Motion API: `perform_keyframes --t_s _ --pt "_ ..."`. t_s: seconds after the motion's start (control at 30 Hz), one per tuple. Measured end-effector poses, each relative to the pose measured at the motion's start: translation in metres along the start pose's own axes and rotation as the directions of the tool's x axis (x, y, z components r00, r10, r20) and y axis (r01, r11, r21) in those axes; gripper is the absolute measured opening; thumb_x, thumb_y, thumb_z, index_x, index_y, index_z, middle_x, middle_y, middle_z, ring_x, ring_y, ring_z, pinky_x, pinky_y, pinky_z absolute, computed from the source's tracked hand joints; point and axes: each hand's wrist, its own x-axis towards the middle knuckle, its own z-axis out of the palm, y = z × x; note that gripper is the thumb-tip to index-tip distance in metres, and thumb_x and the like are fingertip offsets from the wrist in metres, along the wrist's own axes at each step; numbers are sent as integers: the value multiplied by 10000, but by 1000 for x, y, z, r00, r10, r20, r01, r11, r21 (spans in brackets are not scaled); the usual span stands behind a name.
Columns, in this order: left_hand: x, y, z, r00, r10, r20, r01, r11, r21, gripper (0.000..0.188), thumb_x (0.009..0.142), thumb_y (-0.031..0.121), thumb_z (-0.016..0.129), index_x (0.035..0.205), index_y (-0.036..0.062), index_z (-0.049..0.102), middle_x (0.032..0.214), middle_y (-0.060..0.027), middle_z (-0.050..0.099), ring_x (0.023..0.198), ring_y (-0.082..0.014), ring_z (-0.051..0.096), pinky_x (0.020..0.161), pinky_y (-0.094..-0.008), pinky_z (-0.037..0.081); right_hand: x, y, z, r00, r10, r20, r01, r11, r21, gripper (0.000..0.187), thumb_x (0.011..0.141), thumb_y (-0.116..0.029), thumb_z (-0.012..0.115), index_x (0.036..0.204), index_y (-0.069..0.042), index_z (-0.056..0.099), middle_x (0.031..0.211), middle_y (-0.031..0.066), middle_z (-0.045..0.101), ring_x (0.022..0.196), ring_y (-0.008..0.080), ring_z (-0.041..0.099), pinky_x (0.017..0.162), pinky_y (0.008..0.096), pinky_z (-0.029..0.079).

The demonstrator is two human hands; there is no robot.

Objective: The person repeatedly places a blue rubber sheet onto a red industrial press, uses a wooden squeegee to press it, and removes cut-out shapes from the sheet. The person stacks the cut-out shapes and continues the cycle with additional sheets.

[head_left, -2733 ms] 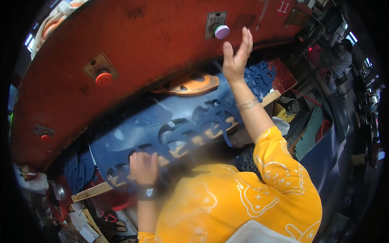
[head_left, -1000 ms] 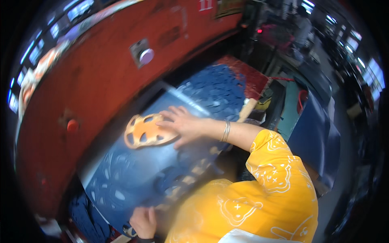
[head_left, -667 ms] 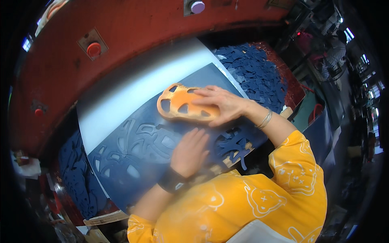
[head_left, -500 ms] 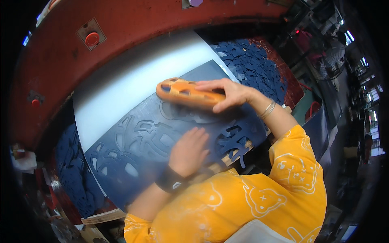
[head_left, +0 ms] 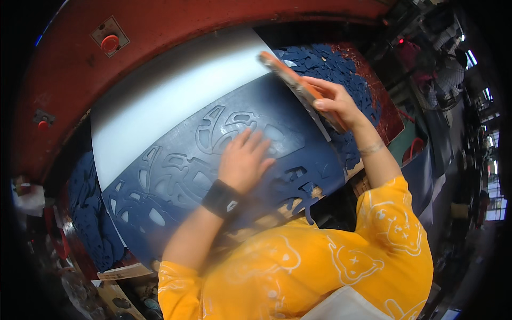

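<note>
A dark blue sheet (head_left: pixel 266 101), marked with curved cut outlines and several cut-through openings, lies across a white board (head_left: pixel 160 104). My left hand (head_left: pixel 242 162) is over the middle of the sheet, fingers spread and somewhat blurred; whether it touches the sheet I cannot tell. With my right hand (head_left: pixel 337 104) I grip an orange cutting die (head_left: pixel 292 77) by its near end. The die is tipped up on edge, above the right edge of the sheet and board, so its broad face is mostly hidden.
Beyond the board runs a red machine beam with a large red push button (head_left: pixel 110 44) and a smaller one (head_left: pixel 43 125). Blue scraps are heaped to the right (head_left: pixel 341 66), and more blue scraps (head_left: pixel 88 213) lie to the left. A fan (head_left: pixel 445 80) stands farther right.
My right hand has moved right, lifting the cutting die off the sheet and turning it on edge. Cut outlines show where it was. My left hand has shifted farther up the sheet.
</note>
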Motion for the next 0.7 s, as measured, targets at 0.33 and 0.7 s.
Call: perform_keyframes --t_s 0.33,0.7 --pt "34 33 6 983 80 164 -119 963 243 453 822 176 603 1260 108 509 839 -45 541 802 -218 600 591 -338 527 -33 32 -15 908 -235 -348 -253 356 -900 627 700 -290 737 1294 -160 583 1481 188 350 1339 362 327 1106 452 249" --pt "44 32 10 998 -20 -54 22 999 41 263 826 152 607 1083 98 616 821 -121 617 727 -320 634 627 -409 530 -12 18 54 777 -503 -378 402 859 -316 254 835 -68 632 1083 -29 671 1021 98 683 968 204 637 853 299 497"
